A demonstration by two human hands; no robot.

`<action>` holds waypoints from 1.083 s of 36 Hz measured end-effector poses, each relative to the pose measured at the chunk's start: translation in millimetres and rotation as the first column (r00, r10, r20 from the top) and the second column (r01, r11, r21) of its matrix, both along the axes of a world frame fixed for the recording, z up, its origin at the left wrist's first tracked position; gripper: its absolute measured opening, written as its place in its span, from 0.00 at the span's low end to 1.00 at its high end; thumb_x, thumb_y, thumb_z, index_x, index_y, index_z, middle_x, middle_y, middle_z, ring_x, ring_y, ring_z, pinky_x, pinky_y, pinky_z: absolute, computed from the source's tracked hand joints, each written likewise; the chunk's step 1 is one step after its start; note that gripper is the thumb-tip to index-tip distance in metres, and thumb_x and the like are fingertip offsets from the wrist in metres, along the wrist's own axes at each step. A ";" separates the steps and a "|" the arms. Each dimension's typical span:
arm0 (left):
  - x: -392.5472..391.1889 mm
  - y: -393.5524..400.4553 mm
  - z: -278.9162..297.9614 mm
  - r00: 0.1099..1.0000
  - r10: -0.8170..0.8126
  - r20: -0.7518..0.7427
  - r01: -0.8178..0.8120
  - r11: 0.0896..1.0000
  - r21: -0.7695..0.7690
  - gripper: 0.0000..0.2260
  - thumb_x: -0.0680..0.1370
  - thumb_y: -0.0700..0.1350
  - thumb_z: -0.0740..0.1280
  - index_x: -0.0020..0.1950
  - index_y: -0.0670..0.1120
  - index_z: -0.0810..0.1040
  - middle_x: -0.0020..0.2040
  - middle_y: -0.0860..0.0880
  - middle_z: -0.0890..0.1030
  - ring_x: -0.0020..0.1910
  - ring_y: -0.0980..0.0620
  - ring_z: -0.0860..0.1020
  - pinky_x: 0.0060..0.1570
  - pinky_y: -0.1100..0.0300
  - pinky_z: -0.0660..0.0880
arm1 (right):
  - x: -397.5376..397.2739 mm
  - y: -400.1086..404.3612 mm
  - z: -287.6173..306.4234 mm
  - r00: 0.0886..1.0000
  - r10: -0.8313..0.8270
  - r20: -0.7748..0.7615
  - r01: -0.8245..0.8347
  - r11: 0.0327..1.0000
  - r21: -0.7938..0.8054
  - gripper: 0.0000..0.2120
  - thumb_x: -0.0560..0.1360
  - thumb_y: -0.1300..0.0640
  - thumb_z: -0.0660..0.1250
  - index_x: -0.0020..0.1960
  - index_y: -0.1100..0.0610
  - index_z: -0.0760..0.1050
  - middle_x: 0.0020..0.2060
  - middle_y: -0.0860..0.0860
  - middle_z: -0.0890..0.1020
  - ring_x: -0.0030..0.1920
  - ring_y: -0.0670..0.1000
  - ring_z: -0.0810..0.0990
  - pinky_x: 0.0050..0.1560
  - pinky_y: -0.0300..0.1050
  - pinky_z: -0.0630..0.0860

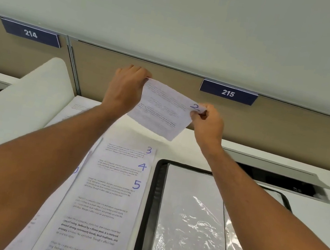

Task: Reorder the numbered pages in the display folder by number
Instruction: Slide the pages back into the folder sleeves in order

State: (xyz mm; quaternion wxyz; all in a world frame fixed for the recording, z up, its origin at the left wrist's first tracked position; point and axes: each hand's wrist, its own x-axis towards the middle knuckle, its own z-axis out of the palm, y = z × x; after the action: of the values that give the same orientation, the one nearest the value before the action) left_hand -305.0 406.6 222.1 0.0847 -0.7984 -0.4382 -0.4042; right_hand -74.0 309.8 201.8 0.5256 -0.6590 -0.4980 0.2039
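Page 2 [161,110], a white printed sheet with a blue handwritten "2", hangs in the air above the far part of the desk. My left hand [126,87] grips its top left corner. My right hand [208,121] pinches its top right corner beside the number. Below on the desk lie pages 3 [130,150], 4 [123,167] and 5 [100,212], overlapped like steps so each number shows. More sheets [77,114] lie partly under my left arm. The black display folder [151,210] lies open at the right, its clear plastic sleeves [194,218] shiny.
A beige partition [109,62] with blue number plates 214 [31,33] and 215 [228,92] closes the back of the white desk [188,151]. A white curved divider [20,99] stands at the left. A cable slot [282,178] opens at the back right.
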 end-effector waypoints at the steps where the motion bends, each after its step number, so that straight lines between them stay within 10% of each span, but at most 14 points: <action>1: 5.5 -7.5 5.8 1.000 -0.019 0.017 0.019 1.000 0.008 0.05 0.78 0.36 0.67 0.52 0.44 0.80 0.46 0.46 0.82 0.45 0.43 0.76 0.45 0.53 0.67 | 5.5 -7.8 3.9 1.000 -0.002 -0.017 0.002 1.000 0.000 0.05 0.82 0.59 0.68 0.51 0.49 0.76 0.49 0.46 0.83 0.47 0.45 0.82 0.40 0.35 0.79; 24: 109.0 -180.4 25.3 0.838 -0.063 0.542 0.237 0.936 -0.259 0.08 0.85 0.45 0.60 0.57 0.47 0.78 0.45 0.57 0.78 0.41 0.59 0.76 0.38 0.69 0.70 | 93.1 -182.7 12.5 0.917 0.127 -0.378 -0.132 0.991 0.014 0.14 0.81 0.60 0.69 0.65 0.56 0.77 0.56 0.49 0.86 0.55 0.50 0.86 0.52 0.47 0.84; 31: 137.2 -221.3 -10.1 0.790 0.056 0.610 0.314 0.818 -0.482 0.06 0.84 0.47 0.60 0.56 0.51 0.76 0.49 0.51 0.81 0.48 0.50 0.82 0.49 0.47 0.82 | 123.6 -230.5 -10.5 0.896 -0.037 -0.443 0.010 0.998 -0.062 0.07 0.79 0.60 0.72 0.56 0.57 0.79 0.49 0.52 0.88 0.48 0.53 0.87 0.47 0.49 0.83; 39: 174.0 -294.4 -86.4 0.806 0.128 0.578 0.364 0.663 -0.654 0.08 0.84 0.43 0.59 0.57 0.47 0.78 0.50 0.54 0.80 0.47 0.58 0.79 0.43 0.64 0.74 | 169.9 -287.8 -53.7 0.908 -0.248 -0.339 0.137 0.938 -0.320 0.05 0.82 0.56 0.68 0.56 0.54 0.78 0.50 0.51 0.87 0.46 0.53 0.87 0.49 0.55 0.85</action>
State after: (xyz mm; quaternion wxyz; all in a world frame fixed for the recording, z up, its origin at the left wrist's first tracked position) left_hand -131.0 112.3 135.7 -0.4114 -0.6279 -0.5112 -0.4185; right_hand 95.8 22.0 148.1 0.5266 -0.7236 -0.2854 0.3429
